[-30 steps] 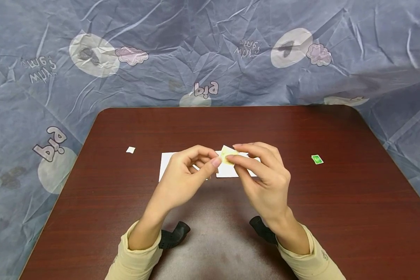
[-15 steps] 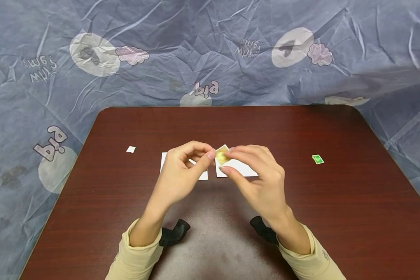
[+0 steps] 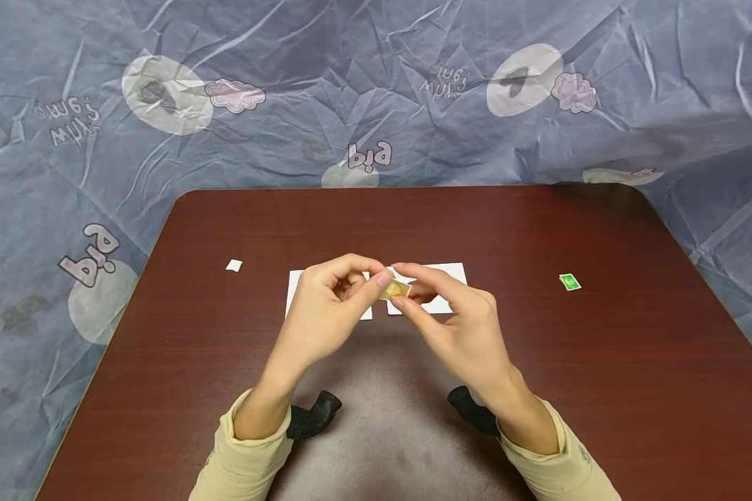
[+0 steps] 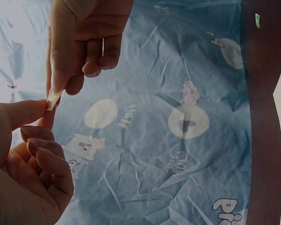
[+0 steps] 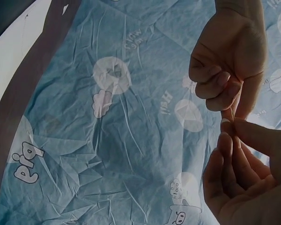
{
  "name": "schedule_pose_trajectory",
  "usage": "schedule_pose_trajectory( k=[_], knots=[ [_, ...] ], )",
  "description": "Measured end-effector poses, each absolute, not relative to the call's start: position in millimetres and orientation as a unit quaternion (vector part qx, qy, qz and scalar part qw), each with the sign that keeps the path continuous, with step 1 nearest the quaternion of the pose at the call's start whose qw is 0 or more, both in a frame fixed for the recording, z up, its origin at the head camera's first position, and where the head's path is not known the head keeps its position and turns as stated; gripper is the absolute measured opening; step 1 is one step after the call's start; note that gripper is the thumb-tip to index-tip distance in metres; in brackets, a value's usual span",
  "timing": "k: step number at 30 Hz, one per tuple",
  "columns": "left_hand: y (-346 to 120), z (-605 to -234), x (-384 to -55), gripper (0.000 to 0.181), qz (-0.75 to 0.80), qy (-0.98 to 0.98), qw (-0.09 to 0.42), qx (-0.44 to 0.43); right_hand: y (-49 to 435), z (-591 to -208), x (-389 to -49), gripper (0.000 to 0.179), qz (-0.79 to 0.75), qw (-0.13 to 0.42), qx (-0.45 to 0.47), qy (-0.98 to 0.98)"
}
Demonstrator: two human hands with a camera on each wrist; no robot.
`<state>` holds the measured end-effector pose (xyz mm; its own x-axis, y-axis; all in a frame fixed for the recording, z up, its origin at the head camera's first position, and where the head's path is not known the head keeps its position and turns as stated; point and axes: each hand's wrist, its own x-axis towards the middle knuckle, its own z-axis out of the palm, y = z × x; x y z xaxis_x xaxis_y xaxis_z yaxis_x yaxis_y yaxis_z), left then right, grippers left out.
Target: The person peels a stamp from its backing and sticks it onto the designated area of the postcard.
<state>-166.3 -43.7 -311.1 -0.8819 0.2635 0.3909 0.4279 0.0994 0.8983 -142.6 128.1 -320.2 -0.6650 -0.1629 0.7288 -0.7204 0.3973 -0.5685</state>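
Observation:
A small yellow square sticker (image 3: 396,289) with a pale border is held up over the table between both hands. My left hand (image 3: 326,316) pinches its left side between thumb and index finger. The right hand (image 3: 460,316) grips the opposite side, thumb below and index finger above. In the left wrist view the sticker (image 4: 53,100) shows as a thin pale strip seen nearly edge-on at the meeting fingertips. Fingers hide much of it. Behind the hands lie two white sheets, one at left (image 3: 293,284) and one at right (image 3: 448,273), both partly covered.
On the brown table (image 3: 476,223), a green sticker (image 3: 569,282) with a white border lies to the right. A small white piece (image 3: 234,265) lies to the left. A printed blue-grey cloth (image 3: 376,83) hangs behind the table.
My right hand has shifted left, its thumb now at the sticker's lower edge and its index finger at the top. The sticker has turned and tilted, showing less of its face.

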Motion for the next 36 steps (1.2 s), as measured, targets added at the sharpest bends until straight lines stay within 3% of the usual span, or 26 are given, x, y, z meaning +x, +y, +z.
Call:
schedule_pose_trajectory(
  k=[9, 14, 21, 29, 36],
  knots=[
    [-42, -312, -166, 0.012, -0.628, -0.73, 0.07, -0.26, 128, -322, -141, 0.018, 0.591, 0.22, 0.225, -0.743],
    [-44, -314, -167, 0.004, -0.625, -0.738, 0.072, -0.243, 129, -322, -140, 0.013, 0.65, 0.166, 0.194, -0.716],
    [-48, -313, -170, 0.003, -0.603, -0.762, 0.061, -0.23, 130, -323, -145, 0.013, 0.606, 0.187, 0.192, -0.749],
    [-53, -314, -178, 0.002, -0.567, -0.776, 0.067, -0.267, 134, -323, -148, 0.007, 0.586, 0.166, 0.197, -0.768],
    [-57, -318, -187, 0.003, -0.594, -0.749, 0.022, -0.293, 139, -319, -150, 0.006, 0.647, 0.074, 0.166, -0.74]
  ],
)
